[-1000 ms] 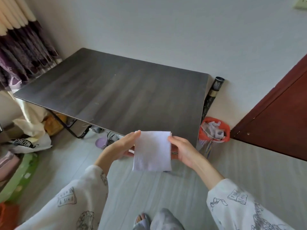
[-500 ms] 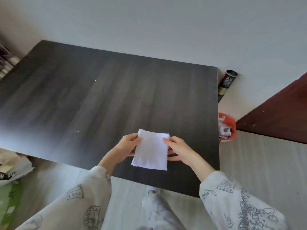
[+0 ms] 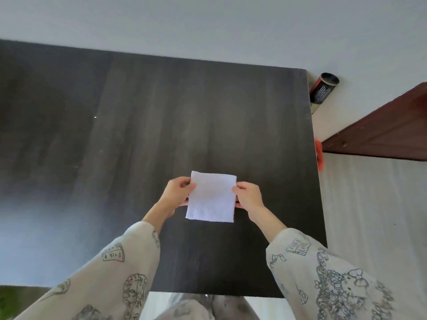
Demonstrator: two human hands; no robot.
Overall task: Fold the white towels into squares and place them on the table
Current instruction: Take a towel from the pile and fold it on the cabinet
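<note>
A small white towel (image 3: pixel 211 197), folded to a near square, hangs over the dark wooden table (image 3: pixel 138 125). My left hand (image 3: pixel 176 194) pinches its left edge and my right hand (image 3: pixel 248 197) pinches its right edge. The towel's lower edge droops toward the tabletop; I cannot tell whether it touches the surface. Both arms wear pale printed sleeves.
The table's far edge meets a white wall. A black and red tube (image 3: pixel 322 91) leans in the corner right of the table. A dark red door (image 3: pixel 388 132) stands at the right, with a red bin (image 3: pixel 318 155) partly hidden by the table edge.
The view has moved forward over the table. Both hands carried the towel from beyond the near edge to above the table's right half, grip unchanged.
</note>
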